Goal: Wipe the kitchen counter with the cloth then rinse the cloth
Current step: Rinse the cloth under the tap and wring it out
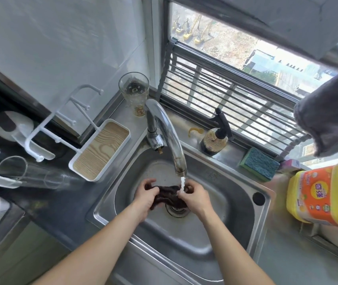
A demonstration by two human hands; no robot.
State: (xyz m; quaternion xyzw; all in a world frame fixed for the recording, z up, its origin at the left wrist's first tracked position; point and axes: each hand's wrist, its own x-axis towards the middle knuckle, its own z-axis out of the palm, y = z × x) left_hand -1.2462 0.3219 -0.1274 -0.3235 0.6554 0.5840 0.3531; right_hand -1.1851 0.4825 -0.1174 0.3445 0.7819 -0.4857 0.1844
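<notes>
Head view: I am gripping the dark brown crumpled cloth [169, 195] with my left hand [144, 195] and right hand [194, 197], under running water from the chrome faucet [170, 138], over the stainless-steel sink [236, 212].

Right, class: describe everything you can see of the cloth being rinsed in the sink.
The cloth is dark brown, soft-looking, bunched and wrinkled. It hangs stretched between the left hand and the right hand, both gripping it, above the drain of the steel sink. Water from the tap falls on its right part. It looks wet.
</notes>
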